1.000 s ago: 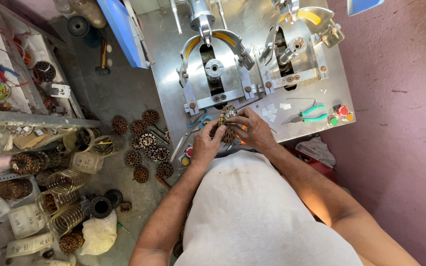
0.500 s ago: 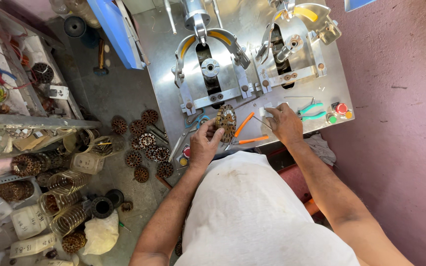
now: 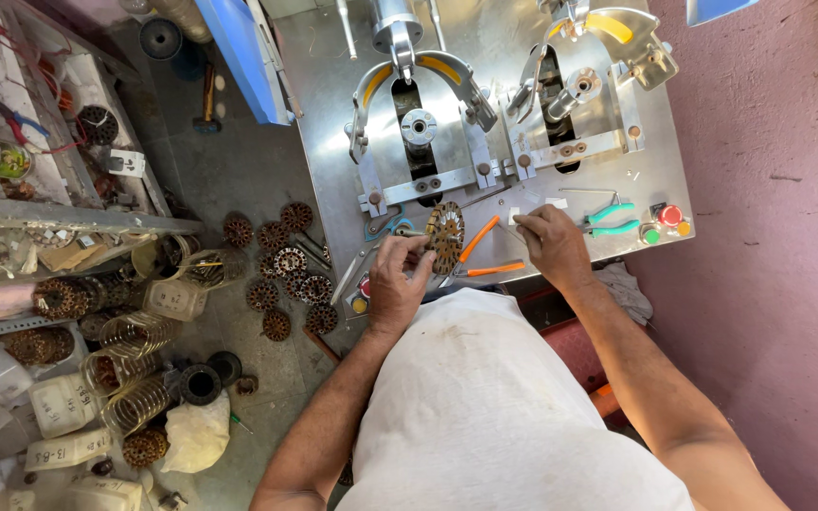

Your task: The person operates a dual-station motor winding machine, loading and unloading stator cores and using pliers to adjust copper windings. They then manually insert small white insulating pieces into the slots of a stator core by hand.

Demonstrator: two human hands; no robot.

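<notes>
A round wound stator [image 3: 446, 237] is held on edge by the left hand [image 3: 398, 284], whose fingers are closed around its lower left rim, at the near edge of a steel table [image 3: 328, 142]. The right hand [image 3: 553, 244] rests at 3 o'clock from the stator, well apart from it, its fingers pinched on something thin and pale that cannot be made out. Two orange sticks [image 3: 481, 237] lie between the hands, one slanting, one flat. Teal pliers [image 3: 610, 220] lie at 3 o'clock from the right hand, with a red button [image 3: 670, 215] and smaller green and orange ones beyond. Two metal fixtures [image 3: 418, 132] are bolted to the table at 12 o'clock, side by side. A pink plastered wall [image 3: 769, 237] bounds the table on the right. At 9 o'clock a grey concrete floor [image 3: 229, 170] is seen, on which a cluster of copper-wound stators [image 3: 276, 270] lies just beside the table. Farther left, wire coils [image 3: 134, 402], plastic containers [image 3: 63, 402] and a cluttered shelf [image 3: 40, 142] are crowded together. A blue panel [image 3: 243, 57] leans at 11 o'clock.
</notes>
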